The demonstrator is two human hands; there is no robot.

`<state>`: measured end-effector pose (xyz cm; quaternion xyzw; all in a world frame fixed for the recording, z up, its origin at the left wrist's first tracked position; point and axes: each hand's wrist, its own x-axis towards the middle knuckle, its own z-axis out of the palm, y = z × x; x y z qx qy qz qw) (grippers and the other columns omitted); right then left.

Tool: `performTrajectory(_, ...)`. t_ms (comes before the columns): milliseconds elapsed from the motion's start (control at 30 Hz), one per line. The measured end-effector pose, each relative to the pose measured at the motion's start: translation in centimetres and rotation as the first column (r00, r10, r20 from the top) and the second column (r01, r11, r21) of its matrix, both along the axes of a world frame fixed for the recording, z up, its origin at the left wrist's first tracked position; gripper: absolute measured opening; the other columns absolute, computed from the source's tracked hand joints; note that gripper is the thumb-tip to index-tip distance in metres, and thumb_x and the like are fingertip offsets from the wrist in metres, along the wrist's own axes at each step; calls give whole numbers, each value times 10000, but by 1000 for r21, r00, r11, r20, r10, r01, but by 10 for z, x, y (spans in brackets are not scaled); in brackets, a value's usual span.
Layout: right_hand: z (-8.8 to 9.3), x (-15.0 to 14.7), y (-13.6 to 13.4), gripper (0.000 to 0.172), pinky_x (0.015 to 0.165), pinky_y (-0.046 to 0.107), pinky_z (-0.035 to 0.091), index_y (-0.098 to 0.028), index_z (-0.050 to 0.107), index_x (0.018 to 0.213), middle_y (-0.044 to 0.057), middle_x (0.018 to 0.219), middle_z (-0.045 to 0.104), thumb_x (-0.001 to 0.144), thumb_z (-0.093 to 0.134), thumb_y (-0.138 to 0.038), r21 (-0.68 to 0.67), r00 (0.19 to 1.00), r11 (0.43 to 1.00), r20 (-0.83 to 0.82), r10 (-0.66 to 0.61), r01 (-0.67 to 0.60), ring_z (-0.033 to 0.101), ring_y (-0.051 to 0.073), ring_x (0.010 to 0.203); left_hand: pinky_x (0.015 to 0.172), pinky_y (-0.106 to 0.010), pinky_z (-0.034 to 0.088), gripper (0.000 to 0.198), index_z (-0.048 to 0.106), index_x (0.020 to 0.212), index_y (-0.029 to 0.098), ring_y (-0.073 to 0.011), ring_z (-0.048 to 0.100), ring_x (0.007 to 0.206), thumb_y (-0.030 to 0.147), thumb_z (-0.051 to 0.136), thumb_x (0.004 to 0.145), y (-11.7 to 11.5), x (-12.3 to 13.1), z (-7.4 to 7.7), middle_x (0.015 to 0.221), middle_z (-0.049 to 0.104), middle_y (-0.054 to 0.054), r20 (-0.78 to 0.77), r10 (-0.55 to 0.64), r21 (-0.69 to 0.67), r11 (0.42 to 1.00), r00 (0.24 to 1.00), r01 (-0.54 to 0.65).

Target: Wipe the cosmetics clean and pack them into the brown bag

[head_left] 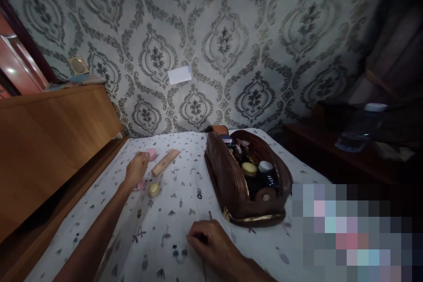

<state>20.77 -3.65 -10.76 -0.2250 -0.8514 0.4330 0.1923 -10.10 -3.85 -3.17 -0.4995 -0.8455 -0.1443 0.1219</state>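
Observation:
My left hand point(137, 168) reaches over the bed with its fingers closed at a small pink item point(152, 154), whose exact kind I cannot make out. To its right lies a beige squeeze tube point(165, 162). A small round container with a yellowish top point(153, 189) sits just below the hand, and another pink piece point(140, 185) shows partly beside the wrist. My right hand point(211, 242) hangs over the sheet nearer to me, fingers curled; a thin stick-like thing seems to show above and below it. Right of centre stands a brown toiletry bag point(218, 172), unzipped, with several bottles and cosmetics inside.
The patterned sheet point(178, 211) covers the bed. A wooden headboard point(59, 132) borders it on the left, and a papered wall point(224, 44) closes the back. At right, a clear plastic bottle point(358, 130) stands on a dark nightstand point(307, 141).

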Motion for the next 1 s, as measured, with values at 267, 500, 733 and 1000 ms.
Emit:
performTrajectory(267, -2, 0, 1, 148, 653, 225, 430, -188, 750, 768, 14, 714, 716, 758, 604, -167, 8, 999, 1000, 45, -5, 5, 618, 142, 662, 816, -323, 470, 339, 629, 1122, 208, -253, 623, 1039, 371, 440, 893, 85, -56, -20, 1158, 659, -119, 67, 76, -107, 992, 995, -69)
performTrajectory(500, 0, -1, 2, 157, 659, 217, 454, -182, 774, 817, 29, 750, 745, 749, 634, -166, -17, 998, 1000, 57, -10, 11, 653, 147, 674, 738, -322, 474, 443, 609, 1118, 183, -287, 642, 973, 472, 517, 794, 78, -59, -22, 1068, 683, -139, 87, 35, -164, 986, 996, -20)
performTrajectory(733, 1, 1, 0, 334, 725, 247, 490, -201, 708, 1032, 22, 898, 719, 710, 646, -136, -104, 977, 982, -131, -169, 156, 641, 152, 751, 614, -301, 478, 504, 589, 1106, 182, -239, 645, 696, 570, 445, 818, 36, 8, 14, 698, 665, -25, 213, -103, 110, 991, 972, 81)
performTrajectory(1000, 2, -10, 3, 717, 927, 368, 497, -200, 433, 1352, 123, 1257, 558, 666, 617, -102, -104, 843, 940, -417, -339, 326, 571, 248, 1112, 764, -375, 527, 348, 581, 1106, 249, -269, 682, 909, 443, 545, 819, -29, 168, -17, 1032, 714, -90, 394, -569, 238, 822, 722, 517)
